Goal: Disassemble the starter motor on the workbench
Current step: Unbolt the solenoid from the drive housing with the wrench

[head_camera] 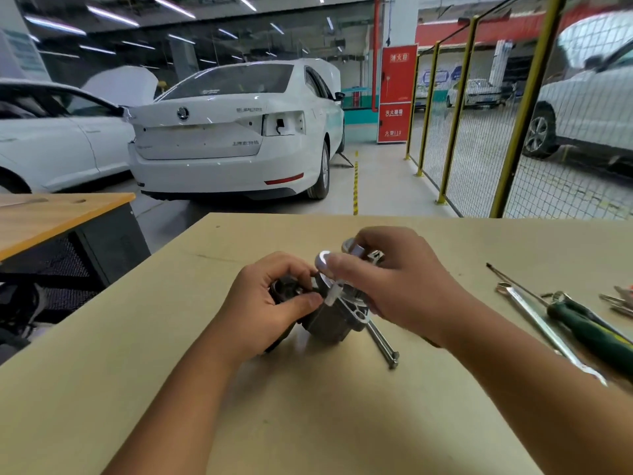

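The starter motor (329, 322), a dark grey metal body with a silver mounting flange, lies on the tan workbench (308, 406) in the middle of the view. My left hand (270, 303) grips its dark left end, thumb and fingers curled round it. My right hand (387, 282) is over the top right of the motor and pinches a shiny silver cylindrical part (325, 260) at its upper end. Two long through bolts (383, 341) lie on the bench just right of the motor, partly under my right wrist.
A silver combination wrench (544, 330), a green-handled screwdriver (589, 323) and some small metal pieces (616, 301) lie at the right of the bench. Beyond the far edge stand white cars (236, 132), a second table (51, 214) at left and a yellow mesh fence (479, 138).
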